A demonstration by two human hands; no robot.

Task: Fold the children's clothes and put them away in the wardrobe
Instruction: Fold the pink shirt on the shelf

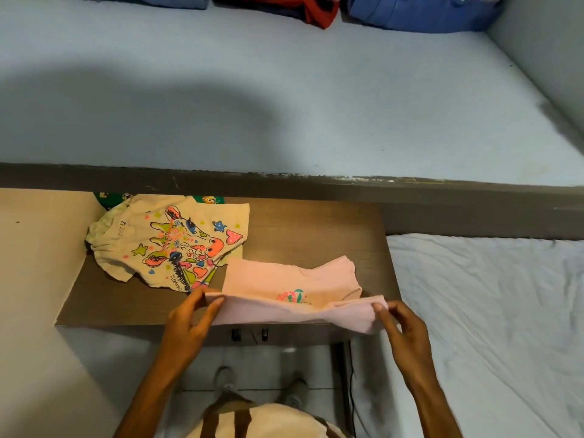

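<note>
left hand point(189, 324): lower centre, thumb and fingers pinching | right hand point(401, 330): lower right, pinching | forearms bare, angled inward

1. Pale pink garment point(290, 279), small pink-and-teal print.
2. Cream T-shirt point(164, 245), neon giraffe, stars, hearts, at 10 o'clock.
3. Brown wood-grain surface point(316, 226).
4. Red clothes point(316, 9) and blue clothes point(420, 14) at 12 o'clock.

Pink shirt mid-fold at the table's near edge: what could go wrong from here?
1. The pink shirt overhangs the table edge where the left hand and right hand pinch its corners; if released, it may slide off.
2. It overlaps the giraffe shirt, so folding forward could drag or rumple that one.
</note>
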